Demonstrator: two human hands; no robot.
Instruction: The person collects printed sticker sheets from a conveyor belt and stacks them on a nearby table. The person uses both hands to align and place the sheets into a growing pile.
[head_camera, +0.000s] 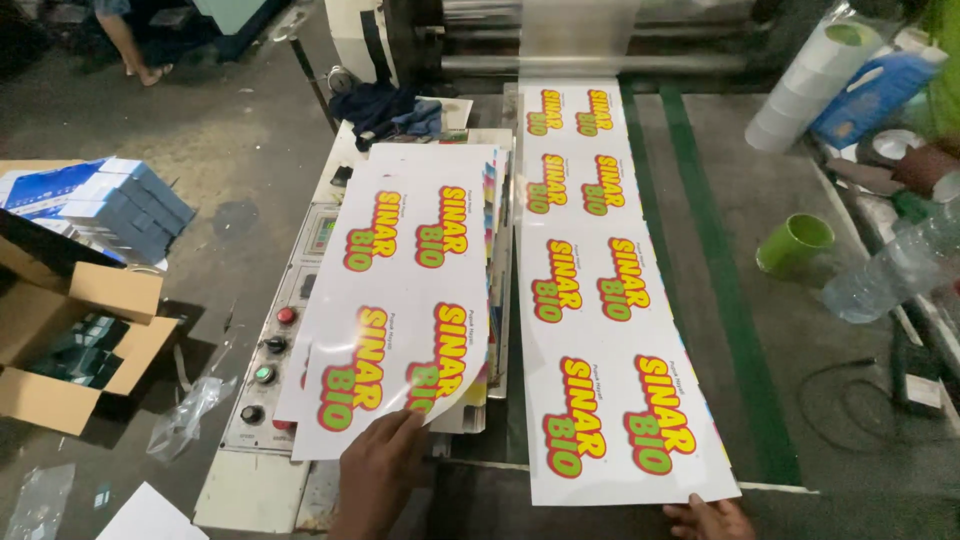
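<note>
My left hand presses its fingers on the near edge of a stack of glossy white printed sheets that lies tilted over a control panel. My right hand, only partly in view at the bottom edge, touches the near edge of a long printed white sheet with red, yellow and green lettering. That sheet runs out from a machine roller at the top and lies on the grey bed. The stack's top sheet curls up at its near right corner.
A control panel with red, green and black knobs is under the stack. Open cardboard boxes and blue packs sit left. A green cup, plastic bottle, tape rolls and another person's arm are right. Someone's feet are far left.
</note>
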